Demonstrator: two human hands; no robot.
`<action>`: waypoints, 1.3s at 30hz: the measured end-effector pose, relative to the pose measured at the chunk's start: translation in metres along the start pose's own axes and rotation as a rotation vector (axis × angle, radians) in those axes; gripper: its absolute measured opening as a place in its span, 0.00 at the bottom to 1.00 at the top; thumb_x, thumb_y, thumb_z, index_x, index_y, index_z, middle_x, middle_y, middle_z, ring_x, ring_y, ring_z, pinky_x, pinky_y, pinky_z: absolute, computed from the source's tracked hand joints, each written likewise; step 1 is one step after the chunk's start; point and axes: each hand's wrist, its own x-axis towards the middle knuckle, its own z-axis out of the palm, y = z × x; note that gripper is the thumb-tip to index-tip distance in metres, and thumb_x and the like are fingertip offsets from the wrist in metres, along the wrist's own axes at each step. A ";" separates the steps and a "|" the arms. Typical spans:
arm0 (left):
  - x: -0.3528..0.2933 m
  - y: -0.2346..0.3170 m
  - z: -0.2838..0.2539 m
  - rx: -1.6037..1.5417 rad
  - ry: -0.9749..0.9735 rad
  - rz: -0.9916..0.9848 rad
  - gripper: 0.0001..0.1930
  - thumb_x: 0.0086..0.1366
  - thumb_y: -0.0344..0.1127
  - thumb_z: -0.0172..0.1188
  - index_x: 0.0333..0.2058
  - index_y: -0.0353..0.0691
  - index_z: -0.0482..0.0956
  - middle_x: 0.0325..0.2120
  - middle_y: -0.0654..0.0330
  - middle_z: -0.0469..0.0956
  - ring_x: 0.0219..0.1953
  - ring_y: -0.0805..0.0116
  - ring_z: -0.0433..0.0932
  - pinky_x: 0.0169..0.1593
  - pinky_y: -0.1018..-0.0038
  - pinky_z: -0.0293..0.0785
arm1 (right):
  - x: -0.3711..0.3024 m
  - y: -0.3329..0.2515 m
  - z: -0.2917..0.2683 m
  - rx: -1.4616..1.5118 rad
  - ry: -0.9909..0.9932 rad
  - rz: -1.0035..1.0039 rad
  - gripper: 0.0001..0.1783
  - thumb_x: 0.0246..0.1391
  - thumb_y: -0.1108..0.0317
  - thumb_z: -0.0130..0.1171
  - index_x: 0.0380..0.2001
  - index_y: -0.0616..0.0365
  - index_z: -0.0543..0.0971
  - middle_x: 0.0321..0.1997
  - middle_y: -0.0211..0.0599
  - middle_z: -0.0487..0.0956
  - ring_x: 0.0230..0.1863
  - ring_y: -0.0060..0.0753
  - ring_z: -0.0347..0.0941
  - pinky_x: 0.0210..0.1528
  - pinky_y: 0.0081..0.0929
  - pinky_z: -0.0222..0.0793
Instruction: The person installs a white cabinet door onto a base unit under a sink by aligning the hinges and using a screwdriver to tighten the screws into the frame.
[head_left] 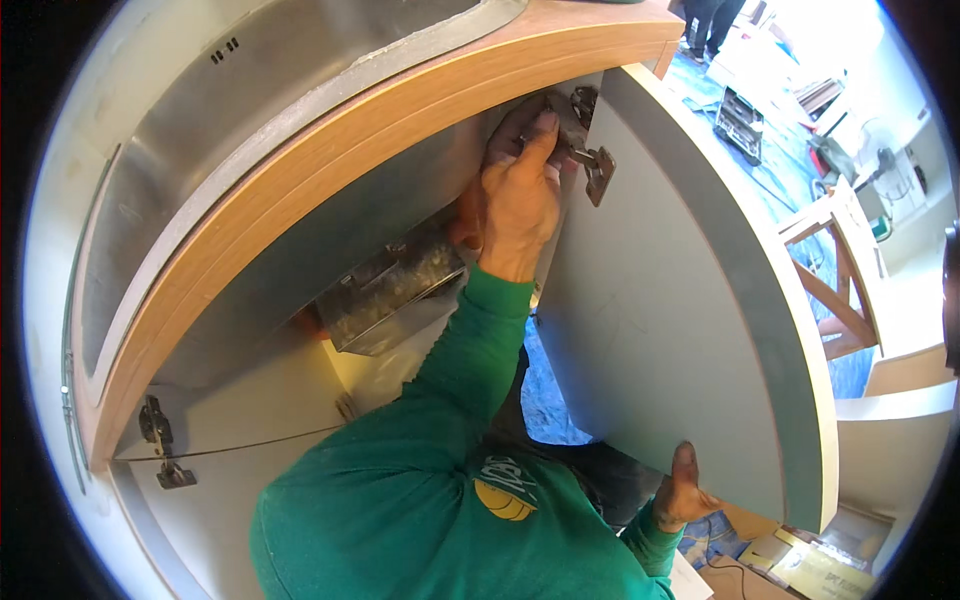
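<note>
My left hand point(520, 190) reaches up under the wooden worktop edge, fingers curled and thumb bent at the arm of a cabinet hinge point(600, 177). That hinge's cup sits on the inner face of a pale grey cabinet door point(660, 300), near its top. Just above my fingers is a dark metal hinge part point(583, 104); my fingertips are partly hidden. Down at the door's bottom edge, my right hand point(684, 497) grips the panel, thumb on the inner face and fingers out of sight behind it. The door stands swung outward.
A stainless steel sink point(250, 90) is set in the worktop point(330, 130) above. Inside the cabinet hangs a metal box point(390, 290). Another hinge point(160, 440) shows at lower left. A wooden frame point(835, 270), an open toolbox point(740, 125) and a person's legs point(710, 25) are beyond the door.
</note>
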 end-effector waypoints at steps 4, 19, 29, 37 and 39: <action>-0.004 0.001 0.000 0.052 0.055 -0.015 0.17 0.70 0.33 0.62 0.56 0.38 0.75 0.42 0.63 0.82 0.39 0.74 0.79 0.42 0.76 0.72 | 0.001 0.017 -0.014 -0.155 -0.050 0.065 0.20 0.48 0.70 0.72 0.45 0.66 0.83 0.43 0.39 0.85 0.41 0.34 0.78 0.48 0.35 0.74; -0.014 0.003 0.006 0.095 -0.047 0.044 0.18 0.71 0.31 0.60 0.56 0.32 0.72 0.48 0.57 0.80 0.42 0.71 0.79 0.43 0.76 0.75 | 0.021 0.029 -0.012 0.017 0.092 0.012 0.20 0.47 0.70 0.73 0.44 0.64 0.81 0.44 0.38 0.81 0.44 0.34 0.74 0.55 0.35 0.70; -0.007 0.005 0.028 0.012 -0.088 0.034 0.12 0.70 0.29 0.61 0.50 0.35 0.77 0.39 0.61 0.82 0.38 0.70 0.81 0.40 0.73 0.78 | 0.034 0.027 -0.031 -0.217 0.066 0.022 0.21 0.49 0.68 0.72 0.47 0.62 0.81 0.45 0.39 0.82 0.44 0.34 0.76 0.55 0.37 0.70; 0.001 0.010 0.032 0.063 -0.040 0.028 0.12 0.69 0.25 0.59 0.50 0.34 0.77 0.42 0.58 0.81 0.39 0.66 0.80 0.41 0.67 0.75 | 0.060 0.025 -0.029 -0.192 -0.065 -0.123 0.23 0.48 0.65 0.74 0.46 0.63 0.82 0.46 0.39 0.83 0.44 0.35 0.78 0.53 0.37 0.72; 0.004 0.008 0.031 0.136 -0.066 0.043 0.12 0.69 0.25 0.58 0.50 0.33 0.77 0.42 0.58 0.81 0.40 0.66 0.79 0.40 0.67 0.75 | 0.061 0.026 -0.023 -0.226 -0.064 -0.173 0.23 0.48 0.65 0.74 0.46 0.63 0.82 0.46 0.39 0.83 0.45 0.35 0.78 0.53 0.37 0.72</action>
